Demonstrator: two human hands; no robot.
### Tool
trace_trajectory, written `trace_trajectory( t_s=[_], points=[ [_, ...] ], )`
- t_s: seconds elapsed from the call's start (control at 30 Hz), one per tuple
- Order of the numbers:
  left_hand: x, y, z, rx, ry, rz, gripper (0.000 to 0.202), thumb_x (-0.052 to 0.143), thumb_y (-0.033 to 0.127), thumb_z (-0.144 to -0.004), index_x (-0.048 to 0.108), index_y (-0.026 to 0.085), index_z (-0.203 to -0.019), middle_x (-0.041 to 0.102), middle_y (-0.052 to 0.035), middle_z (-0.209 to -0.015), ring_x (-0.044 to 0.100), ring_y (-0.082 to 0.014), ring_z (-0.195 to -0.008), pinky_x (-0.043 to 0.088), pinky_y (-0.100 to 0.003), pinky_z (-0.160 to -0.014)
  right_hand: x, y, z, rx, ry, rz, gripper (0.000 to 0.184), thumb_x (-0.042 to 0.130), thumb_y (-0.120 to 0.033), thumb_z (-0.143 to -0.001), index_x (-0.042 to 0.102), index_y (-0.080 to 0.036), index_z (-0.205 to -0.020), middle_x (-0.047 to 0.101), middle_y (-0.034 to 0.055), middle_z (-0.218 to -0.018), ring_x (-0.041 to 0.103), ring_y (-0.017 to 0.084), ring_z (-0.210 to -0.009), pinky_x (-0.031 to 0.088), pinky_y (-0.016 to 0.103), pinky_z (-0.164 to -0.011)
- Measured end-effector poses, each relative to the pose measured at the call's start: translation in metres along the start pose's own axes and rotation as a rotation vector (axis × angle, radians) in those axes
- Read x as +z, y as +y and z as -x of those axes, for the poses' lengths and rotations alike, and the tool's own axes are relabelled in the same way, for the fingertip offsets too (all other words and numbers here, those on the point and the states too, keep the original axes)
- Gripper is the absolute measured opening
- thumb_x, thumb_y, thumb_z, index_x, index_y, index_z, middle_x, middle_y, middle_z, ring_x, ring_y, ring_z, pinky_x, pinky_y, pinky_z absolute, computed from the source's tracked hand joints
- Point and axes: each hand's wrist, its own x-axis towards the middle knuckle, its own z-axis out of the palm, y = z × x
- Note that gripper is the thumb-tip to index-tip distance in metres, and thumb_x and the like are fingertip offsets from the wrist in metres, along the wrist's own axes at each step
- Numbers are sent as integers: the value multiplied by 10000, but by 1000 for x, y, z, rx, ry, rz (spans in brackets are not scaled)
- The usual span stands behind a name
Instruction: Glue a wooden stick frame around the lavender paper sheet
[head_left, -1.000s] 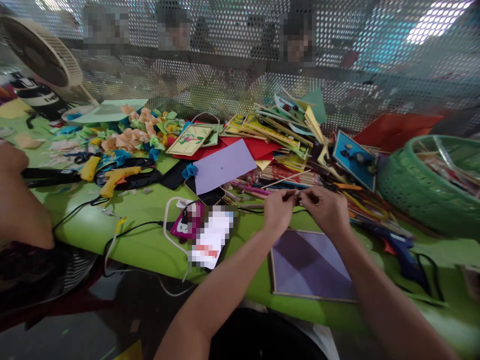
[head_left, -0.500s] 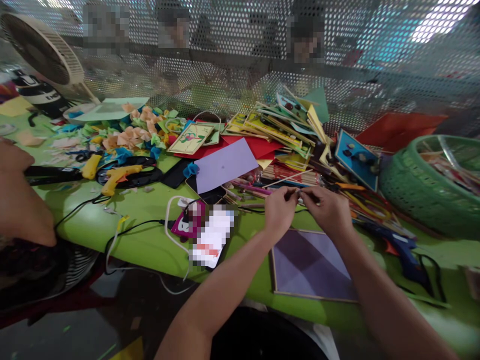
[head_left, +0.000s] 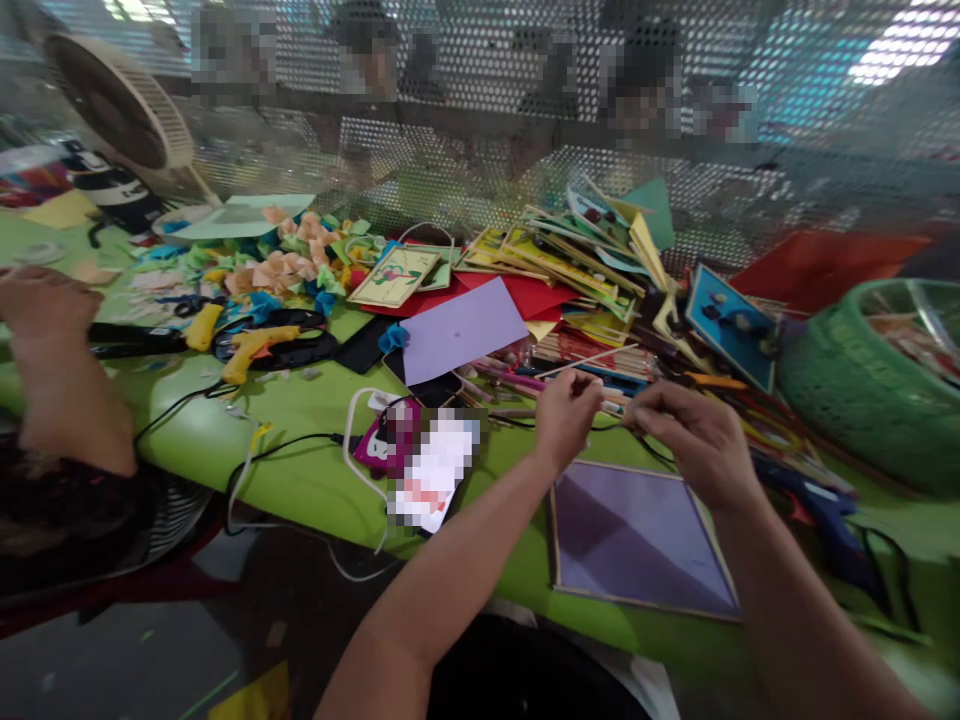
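My left hand (head_left: 566,418) is closed in a pinch above the table, with a tiny pale bit at its fingertips that is too small to name. A short way to its right, my right hand (head_left: 694,435) has its thumb and fingers drawn together; what they hold, if anything, does not show. Below both hands lies a purple card (head_left: 637,545) edged with thin wooden sticks. Pencils and thin sticks (head_left: 592,350) lie just beyond my fingers. A blue glue gun (head_left: 825,515) rests to the right of my right forearm.
A green basket (head_left: 832,385) stands at the right. Left of my arm lie a lit phone (head_left: 435,475), a purple power block (head_left: 386,435) with cables and a yellow glue gun (head_left: 259,350). Another person's arm (head_left: 67,370) reaches in at far left. Card frames (head_left: 570,265) pile up behind.
My hands, close together before, have come apart, the right one moving right and slightly toward me. The whole view has shifted a little. The other person's hand at far left shows more.
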Motion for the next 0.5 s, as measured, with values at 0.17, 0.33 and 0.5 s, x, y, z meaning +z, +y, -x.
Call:
trace_trajectory(
  t_s=[0.17, 0.33, 0.5],
  points=[
    [-3, 12, 12, -6, -27, -181, 102, 604, 219, -877, 625, 208, -778, 642, 16, -695, 596, -151, -698, 485, -259, -729, 12, -99, 37, -308, -583, -94, 167, 563, -226, -945, 695, -261, -849, 701, 5, -748, 615, 159, -665, 489, 299, -616],
    [-2, 10, 12, 14, -25, -173, 95, 603, 229, -844, 627, 219, -752, 616, 10, -659, 589, -156, -663, 537, -296, -749, 18, -123, 34, -499, -1048, -271, 290, 607, -251, -931, 730, -351, -1175, 792, -21, -970, 722, 154, -831, 548, 257, -693],
    [2, -4, 9, 10, 80, -63, 160, 595, 288, -834, 742, 234, -803, 659, -64, -687, 707, -301, -793, 628, -453, -753, 38, -58, -38, -315, -464, 104, 178, 599, -247, -929, 762, -291, -985, 779, 12, -932, 717, 194, -841, 545, 323, -744]
  ],
)
